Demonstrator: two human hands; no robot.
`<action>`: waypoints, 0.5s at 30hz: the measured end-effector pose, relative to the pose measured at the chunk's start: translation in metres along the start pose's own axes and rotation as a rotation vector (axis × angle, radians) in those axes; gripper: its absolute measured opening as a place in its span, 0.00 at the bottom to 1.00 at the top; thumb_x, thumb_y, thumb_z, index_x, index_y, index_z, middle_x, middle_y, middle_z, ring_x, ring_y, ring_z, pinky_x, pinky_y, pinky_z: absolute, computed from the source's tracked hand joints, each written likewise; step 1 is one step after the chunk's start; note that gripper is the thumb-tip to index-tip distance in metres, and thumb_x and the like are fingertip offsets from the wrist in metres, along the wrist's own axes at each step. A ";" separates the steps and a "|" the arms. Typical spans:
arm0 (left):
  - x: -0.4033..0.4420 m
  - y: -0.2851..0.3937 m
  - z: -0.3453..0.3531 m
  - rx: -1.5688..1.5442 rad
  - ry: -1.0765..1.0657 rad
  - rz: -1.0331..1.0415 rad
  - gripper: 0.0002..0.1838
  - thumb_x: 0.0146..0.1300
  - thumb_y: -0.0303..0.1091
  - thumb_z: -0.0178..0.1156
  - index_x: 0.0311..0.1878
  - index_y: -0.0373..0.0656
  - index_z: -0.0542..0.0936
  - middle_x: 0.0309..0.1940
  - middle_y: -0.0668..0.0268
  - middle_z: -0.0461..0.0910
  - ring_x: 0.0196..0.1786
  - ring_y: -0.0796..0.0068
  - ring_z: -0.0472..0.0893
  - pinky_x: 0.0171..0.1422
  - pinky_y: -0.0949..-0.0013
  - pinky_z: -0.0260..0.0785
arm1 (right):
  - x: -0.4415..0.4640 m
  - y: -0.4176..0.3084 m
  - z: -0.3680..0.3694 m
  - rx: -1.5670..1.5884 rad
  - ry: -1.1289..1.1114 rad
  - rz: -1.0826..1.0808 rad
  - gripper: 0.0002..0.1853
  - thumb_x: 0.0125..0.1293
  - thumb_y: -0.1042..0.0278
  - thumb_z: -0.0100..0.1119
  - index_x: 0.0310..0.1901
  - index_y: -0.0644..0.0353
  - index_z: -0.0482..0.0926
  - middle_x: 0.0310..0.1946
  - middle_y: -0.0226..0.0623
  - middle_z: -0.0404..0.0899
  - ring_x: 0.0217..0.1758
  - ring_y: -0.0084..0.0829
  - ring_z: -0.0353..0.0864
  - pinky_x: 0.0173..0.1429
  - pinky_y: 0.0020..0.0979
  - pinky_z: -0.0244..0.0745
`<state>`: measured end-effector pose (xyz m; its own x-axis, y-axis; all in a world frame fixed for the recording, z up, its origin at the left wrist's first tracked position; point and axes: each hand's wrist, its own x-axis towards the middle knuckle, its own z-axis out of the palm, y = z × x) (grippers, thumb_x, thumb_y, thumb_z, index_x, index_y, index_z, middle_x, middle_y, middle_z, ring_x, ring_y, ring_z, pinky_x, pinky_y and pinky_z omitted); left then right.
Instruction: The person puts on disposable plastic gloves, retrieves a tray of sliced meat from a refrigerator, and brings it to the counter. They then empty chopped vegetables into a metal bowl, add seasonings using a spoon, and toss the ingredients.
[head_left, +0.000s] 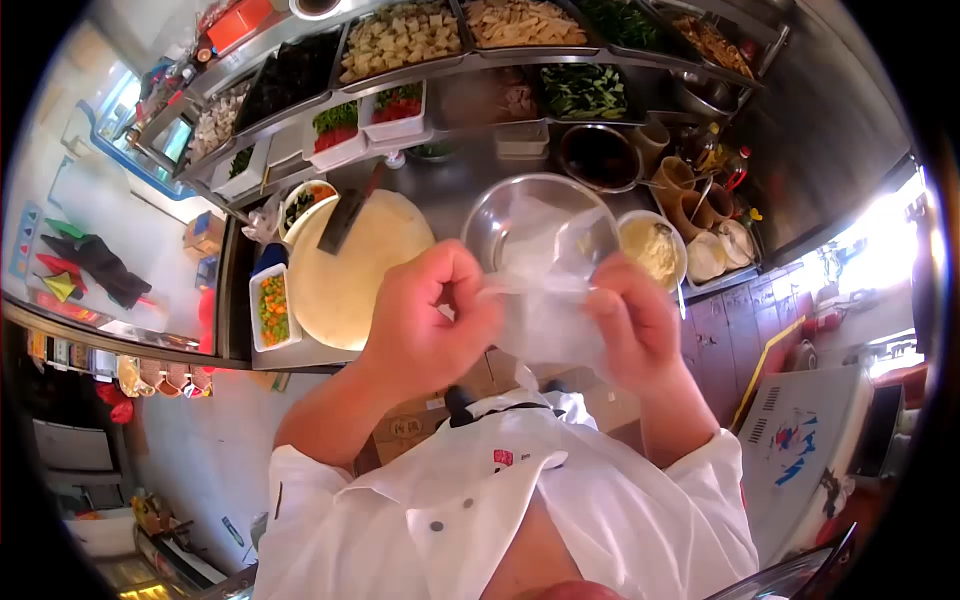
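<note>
A stainless-steel counter (452, 200) spans the upper middle of the frame, with a white jacket (430, 490) filling the lower centre. Left of centre on the counter lies a round cutting board (335, 285), pale and thick-edged. Near the top edge, a metal tray of pale cubed food (402, 42) stands in a row of other filled trays. In the centre, a round steel bowl (482, 222) sits right of the board, partly hidden by a translucent plastic bag (548, 325). The bag is at the middle of the frame, stretched between the left hand (432, 310) and the right hand (637, 318), each pinching one side between thumb and curled fingers; blur hides the exact grip on the right. Whether the bag touches the bowl cannot be told. Just right of the bowl is a white bowl of creamy yellowish food (650, 248); at centre left, beside the board, stands a white container of diced vegetables (273, 312). Smallest, a dark-bladed cleaver (343, 222) lies across the board's upper left.
</note>
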<state>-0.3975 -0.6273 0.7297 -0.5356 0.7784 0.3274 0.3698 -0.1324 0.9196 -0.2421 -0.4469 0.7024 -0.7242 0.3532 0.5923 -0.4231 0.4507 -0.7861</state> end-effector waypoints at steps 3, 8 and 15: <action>0.005 0.014 -0.015 0.020 -0.037 0.150 0.14 0.63 0.21 0.63 0.29 0.44 0.67 0.24 0.73 0.68 0.25 0.86 0.64 0.28 0.77 0.58 | 0.014 -0.022 0.016 -0.025 -0.057 -0.062 0.07 0.74 0.77 0.55 0.36 0.65 0.78 0.32 0.37 0.77 0.33 0.31 0.74 0.38 0.30 0.70; -0.005 0.008 -0.026 0.004 0.012 0.061 0.14 0.60 0.26 0.68 0.27 0.43 0.71 0.19 0.71 0.72 0.22 0.83 0.68 0.27 0.73 0.62 | 0.017 -0.022 0.040 -0.087 -0.014 -0.080 0.05 0.73 0.77 0.56 0.37 0.66 0.78 0.32 0.40 0.77 0.33 0.33 0.76 0.38 0.30 0.70; 0.002 -0.024 -0.021 0.334 0.226 0.112 0.12 0.61 0.24 0.67 0.31 0.42 0.72 0.20 0.70 0.70 0.24 0.80 0.70 0.29 0.74 0.63 | 0.024 0.020 0.044 -0.420 0.069 -0.081 0.02 0.69 0.76 0.61 0.37 0.63 0.78 0.33 0.40 0.79 0.33 0.41 0.79 0.35 0.36 0.73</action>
<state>-0.4239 -0.6357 0.7125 -0.6171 0.6116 0.4951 0.6416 0.0268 0.7666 -0.2918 -0.4654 0.6930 -0.6540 0.3505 0.6704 -0.2078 0.7688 -0.6047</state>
